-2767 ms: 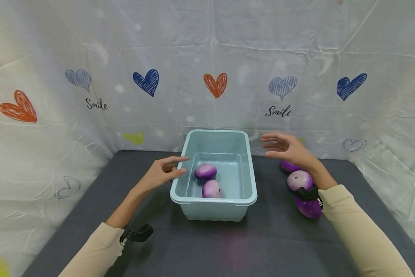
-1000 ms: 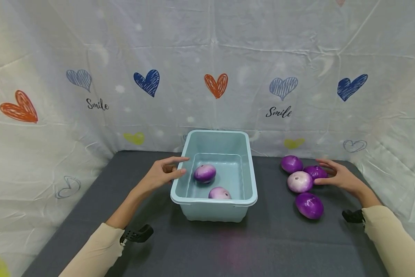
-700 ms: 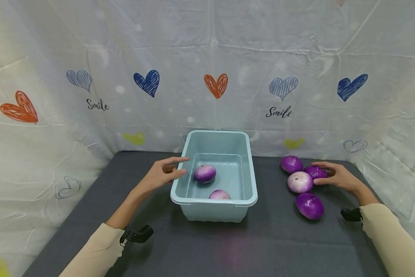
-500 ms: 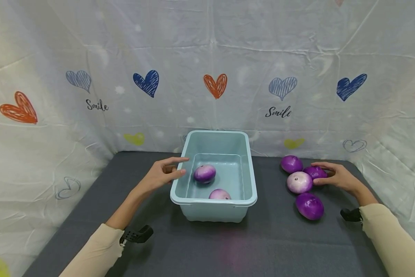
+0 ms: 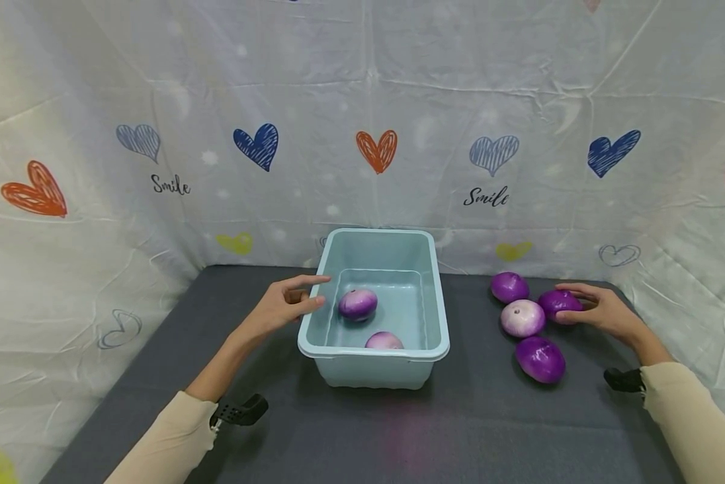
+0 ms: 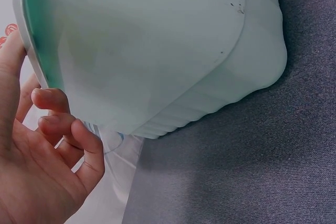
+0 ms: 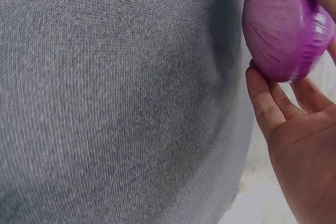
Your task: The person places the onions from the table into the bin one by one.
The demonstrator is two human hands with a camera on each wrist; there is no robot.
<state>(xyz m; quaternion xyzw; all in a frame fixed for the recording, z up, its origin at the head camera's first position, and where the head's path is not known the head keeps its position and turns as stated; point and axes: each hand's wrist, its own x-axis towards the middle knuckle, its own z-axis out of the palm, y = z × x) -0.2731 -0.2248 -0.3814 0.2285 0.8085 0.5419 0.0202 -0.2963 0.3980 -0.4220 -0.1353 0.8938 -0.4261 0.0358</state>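
Right hand [image 5: 610,314]: grasping the rightmost onion [image 5: 559,304], with thumb on the near side and other fingers round the far side.
Rightmost onion: on the right of the dark worktop [image 5: 471,423], deep purple and glossy, just beside the pale onion [image 5: 522,318]; cannot tell whether lifted.
Loose onions: far purple onion [image 5: 510,287] behind the pale onion, near purple onion [image 5: 540,360] in front.
Left hand [image 5: 285,300]: released, gripping nothing, with forefinger extended to the left rim of the light-blue bin [image 5: 374,374].
Bin: upright mid-worktop, close to the backdrop [image 5: 314,191].
Inside bin: streaked onion [image 5: 358,304] left of centre, pinkish onion [image 5: 384,341] partly hidden by the front rim.
Wrists: black bands [image 5: 244,410] below beige sleeves [image 5: 168,437].
Backdrop: pale, creased, printed with hearts [image 5: 257,146] and "Smile".
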